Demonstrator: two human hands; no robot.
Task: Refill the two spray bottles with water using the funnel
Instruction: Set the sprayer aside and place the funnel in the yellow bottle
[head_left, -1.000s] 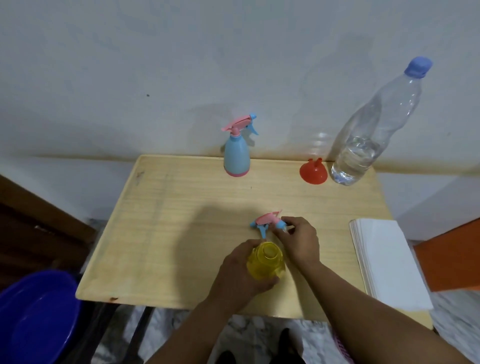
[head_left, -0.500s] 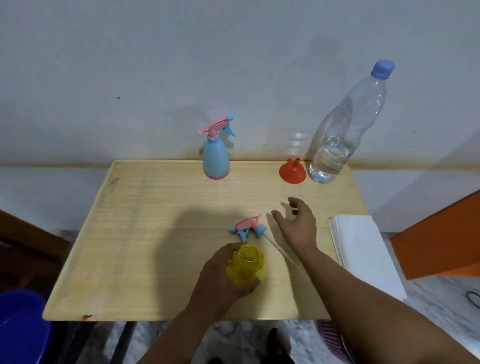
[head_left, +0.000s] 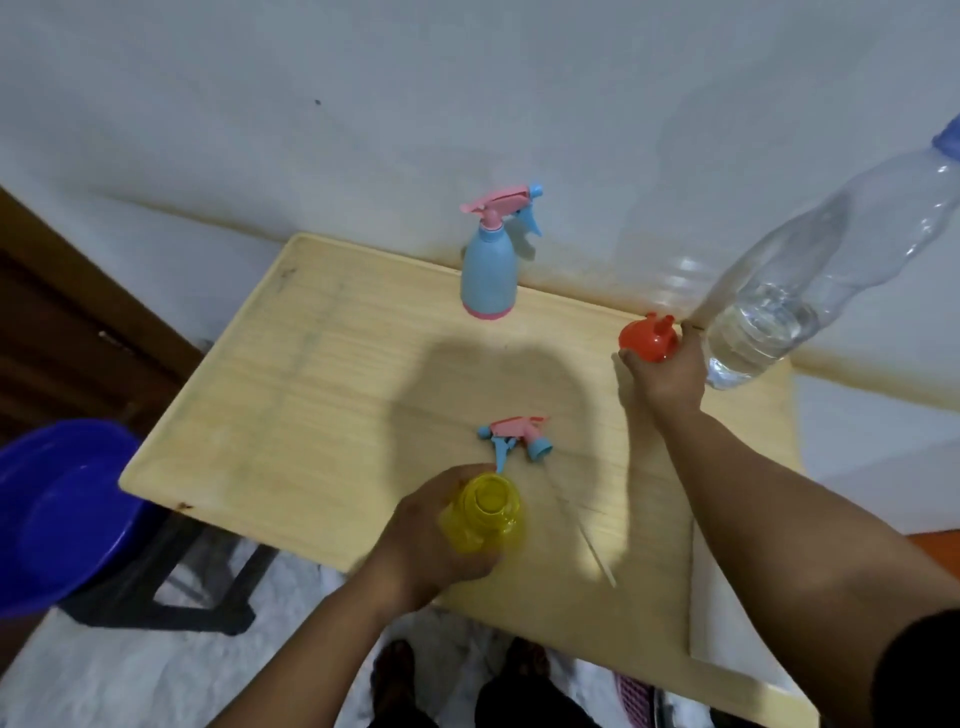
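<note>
Left hand (head_left: 426, 540) grips open yellow spray bottle (head_left: 485, 514) on table (head_left: 311, 395). Right hand (head_left: 667, 371) grasps red funnel (head_left: 648, 340) beside water bottle (head_left: 779, 306). Detached trigger head (head_left: 514, 436) lies between.

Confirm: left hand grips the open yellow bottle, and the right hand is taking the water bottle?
Not quite. The head view shows the right hand gripping the red funnel, not the water bottle beside it. The left hand does grip the open yellow bottle.

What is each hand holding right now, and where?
Left hand grips the yellow bottle around its body; right hand grasps the red funnel at its rim.
</note>
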